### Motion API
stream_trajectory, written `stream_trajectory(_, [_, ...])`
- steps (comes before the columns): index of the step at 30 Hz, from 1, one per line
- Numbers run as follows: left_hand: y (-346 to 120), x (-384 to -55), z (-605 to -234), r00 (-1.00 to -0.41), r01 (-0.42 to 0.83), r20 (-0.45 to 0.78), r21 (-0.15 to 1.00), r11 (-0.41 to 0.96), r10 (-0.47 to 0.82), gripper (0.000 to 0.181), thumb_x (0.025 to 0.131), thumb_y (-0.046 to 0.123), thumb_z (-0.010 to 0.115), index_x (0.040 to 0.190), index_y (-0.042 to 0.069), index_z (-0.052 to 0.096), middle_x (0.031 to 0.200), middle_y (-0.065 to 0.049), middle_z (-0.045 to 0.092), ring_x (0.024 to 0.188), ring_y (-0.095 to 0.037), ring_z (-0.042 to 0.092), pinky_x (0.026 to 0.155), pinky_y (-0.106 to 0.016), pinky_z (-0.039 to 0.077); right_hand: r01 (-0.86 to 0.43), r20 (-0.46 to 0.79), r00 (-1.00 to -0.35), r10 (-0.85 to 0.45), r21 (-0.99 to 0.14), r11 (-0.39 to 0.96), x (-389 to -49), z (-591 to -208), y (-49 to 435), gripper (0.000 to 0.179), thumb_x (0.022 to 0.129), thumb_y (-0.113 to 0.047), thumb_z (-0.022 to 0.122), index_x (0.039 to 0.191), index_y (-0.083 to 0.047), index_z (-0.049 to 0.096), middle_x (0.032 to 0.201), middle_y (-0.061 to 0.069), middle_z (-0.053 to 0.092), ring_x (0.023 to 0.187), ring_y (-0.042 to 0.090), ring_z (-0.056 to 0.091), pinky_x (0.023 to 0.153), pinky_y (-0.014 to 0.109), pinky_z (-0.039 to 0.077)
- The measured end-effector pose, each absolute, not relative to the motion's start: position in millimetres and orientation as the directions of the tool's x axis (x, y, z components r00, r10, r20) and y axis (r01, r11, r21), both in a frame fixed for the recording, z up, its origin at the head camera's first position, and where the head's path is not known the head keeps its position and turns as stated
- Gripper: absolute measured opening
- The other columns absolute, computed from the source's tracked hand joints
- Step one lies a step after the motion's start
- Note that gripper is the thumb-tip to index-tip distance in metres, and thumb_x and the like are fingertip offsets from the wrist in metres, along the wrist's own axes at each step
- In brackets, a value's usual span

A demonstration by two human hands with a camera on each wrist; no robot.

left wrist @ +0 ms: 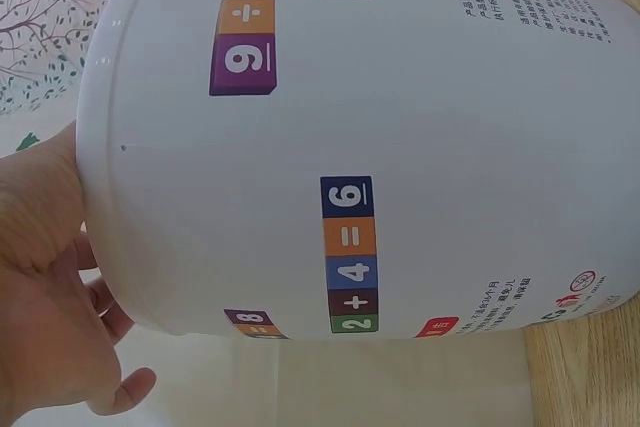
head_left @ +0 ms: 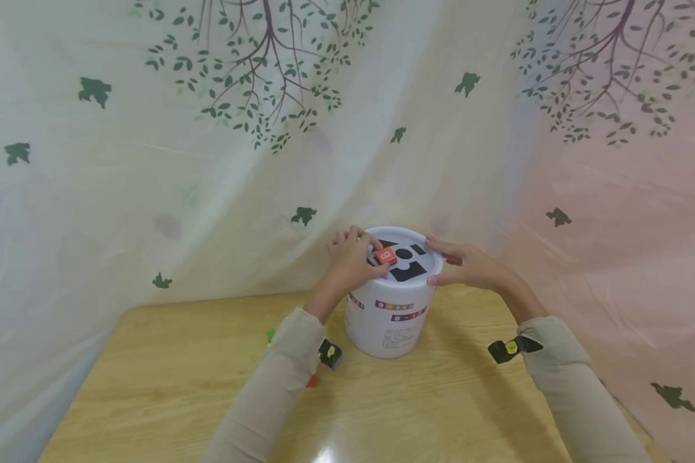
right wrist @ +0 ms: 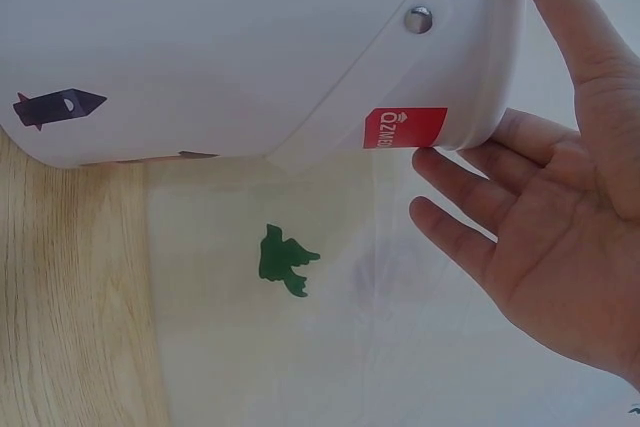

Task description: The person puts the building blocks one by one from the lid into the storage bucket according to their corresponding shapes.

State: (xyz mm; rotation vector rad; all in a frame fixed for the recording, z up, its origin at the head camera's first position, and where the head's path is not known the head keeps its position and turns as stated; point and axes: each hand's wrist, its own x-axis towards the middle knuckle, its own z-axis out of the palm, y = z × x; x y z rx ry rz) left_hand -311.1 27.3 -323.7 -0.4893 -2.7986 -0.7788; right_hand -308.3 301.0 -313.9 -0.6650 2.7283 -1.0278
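Note:
A white bucket (head_left: 376, 328) with printed number strips stands upright on the table, its lid marked by black shapes. On the lid is a small red block (head_left: 385, 256) with a white character, which looks like an 8 or a B. My left hand (head_left: 349, 260) pinches this block between thumb and index finger, at the lid's left side. Across from it, my right hand (head_left: 470, 265) touches the right rim, thumb toward the front and fingers toward the back. In the right wrist view, the fingers of that right hand (right wrist: 565, 187) are spread and fairly straight against the rim.
Beside my left forearm lie a green block (head_left: 271, 335) and a red block (head_left: 311, 381), both partly hidden by the sleeve. The wooden table (head_left: 168, 379) meets a hanging curtain (head_left: 220, 212) with leaf and bird prints behind the bucket.

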Motion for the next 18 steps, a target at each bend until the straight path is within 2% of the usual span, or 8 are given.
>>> stream_trajectory(8, [27.5,-310.0,-324.2,-0.929,0.36,0.263,0.481,0.799,0.26,0.041,0.087,0.039,0.078,0.118,0.016,0.063,0.136,-0.011,0.048,0.123,-0.031,0.037,0.107,-0.053,0.028,-0.35,0.011,-0.891,-0.453,-0.65,0.674,-308.5,-314.9,301.9,0.094,0.086,-0.04,0.08,0.161,-0.02,0.028,0.17,0.009,0.019,0.147,0.051,0.033,0.114,0.065,0.034])
stream_trajectory(18, [27.6,-311.5,-325.2,-0.93,0.361,0.262,0.504,0.785,0.259,0.04,0.088,0.038,0.077,0.118,0.016,0.064,0.138,-0.012,0.048,0.125,-0.031,0.037,0.109,-0.053,0.027,-0.352,0.016,-0.89,-0.456,-0.658,0.665,-309.2,-314.4,302.6,0.094,0.086,-0.039,0.08,0.161,-0.02,0.028,0.17,0.009,0.02,0.147,0.05,0.033,0.114,0.065,0.033])
